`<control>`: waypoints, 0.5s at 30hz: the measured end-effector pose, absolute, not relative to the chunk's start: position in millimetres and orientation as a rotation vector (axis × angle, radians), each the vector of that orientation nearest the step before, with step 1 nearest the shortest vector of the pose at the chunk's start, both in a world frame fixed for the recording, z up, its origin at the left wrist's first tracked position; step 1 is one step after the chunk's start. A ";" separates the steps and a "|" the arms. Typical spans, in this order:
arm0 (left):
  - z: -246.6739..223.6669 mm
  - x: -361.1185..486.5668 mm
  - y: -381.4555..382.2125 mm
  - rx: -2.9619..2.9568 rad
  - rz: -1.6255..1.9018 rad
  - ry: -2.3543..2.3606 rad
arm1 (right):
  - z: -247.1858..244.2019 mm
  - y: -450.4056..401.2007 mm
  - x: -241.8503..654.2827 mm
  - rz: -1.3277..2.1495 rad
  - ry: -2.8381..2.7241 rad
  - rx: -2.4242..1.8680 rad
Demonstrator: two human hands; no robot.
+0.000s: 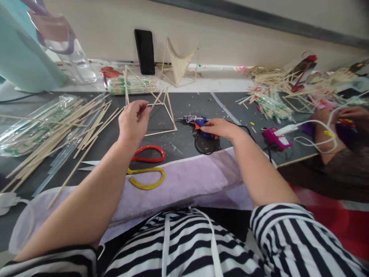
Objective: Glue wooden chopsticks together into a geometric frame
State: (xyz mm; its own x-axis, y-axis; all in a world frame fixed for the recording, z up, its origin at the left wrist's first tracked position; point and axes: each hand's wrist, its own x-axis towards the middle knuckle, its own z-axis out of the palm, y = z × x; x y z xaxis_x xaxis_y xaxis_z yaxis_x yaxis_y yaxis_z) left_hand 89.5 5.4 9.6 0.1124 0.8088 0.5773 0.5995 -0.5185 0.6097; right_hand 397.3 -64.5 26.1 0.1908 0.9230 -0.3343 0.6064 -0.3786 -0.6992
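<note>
My left hand [134, 121] is closed, thumb and fingers pinched at a thin wooden stick of an open stick frame [170, 111]. The frame stands on the dark table, and part of it is hidden behind this hand. My right hand [223, 129] wraps round the handle of a blue glue gun [193, 120] with an orange trigger. The gun's nozzle points left at the frame's near right corner, a short gap away. Scissors with one red and one yellow handle [148, 179] lie below my left wrist, their blades partly under the forearm.
Loose wooden sticks [86, 123] and clear glue sticks [63, 154] spread at left beside plastic packs [37, 123]. A phone [145, 52] leans on the wall near a finished stick model [181, 63]. At right are a pink power socket [276, 138] and another person's arm [330, 130].
</note>
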 end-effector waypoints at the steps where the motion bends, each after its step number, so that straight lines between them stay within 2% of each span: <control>1: 9.3 89.1 5.8 2.166 1.369 1.415 | 25.5 -63.2 397.9 1.072 -1.419 -2.051; 4: 9.8 88.1 6.0 2.180 1.385 1.443 | 20.6 -58.6 405.3 1.194 -1.259 -1.969; 9: 12.4 88.4 2.4 2.191 1.453 1.413 | 17.6 -60.2 416.6 1.426 -0.878 -1.598; 15: 15.6 90.6 -2.6 2.234 1.406 1.367 | 52.2 -69.8 394.3 1.174 -1.054 -1.282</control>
